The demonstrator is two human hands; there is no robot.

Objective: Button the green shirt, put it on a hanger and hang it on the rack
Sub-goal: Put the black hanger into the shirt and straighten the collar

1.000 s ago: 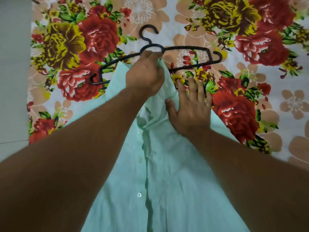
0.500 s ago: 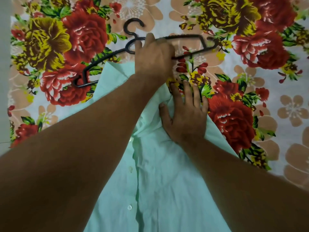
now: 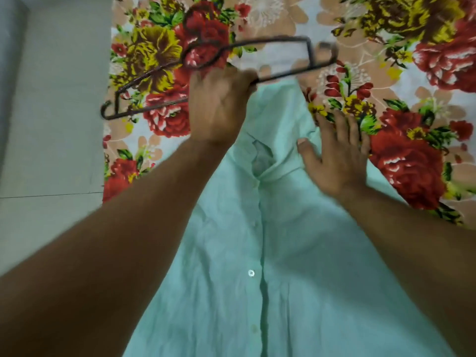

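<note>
The pale green shirt [image 3: 283, 240] lies flat on the flowered bedsheet [image 3: 425, 86], buttoned down its front, collar toward the far side. My left hand [image 3: 219, 104] grips the black plastic hanger [image 3: 278, 73] by its lower bar just above the collar. The hanger is lifted and tilted, hook pointing away, its left end over the sheet's edge. My right hand [image 3: 334, 155] lies flat, fingers spread, on the shirt's right shoulder beside the collar. The rack is not in view.
The bedsheet's left edge meets a grey tiled floor [image 3: 51, 124]. The sheet stretches on to the right and far side of the shirt.
My left hand has lifted the hanger off the sheet and swung it left and toward me, tilting it. My right hand has slid a little right along the shirt's shoulder.
</note>
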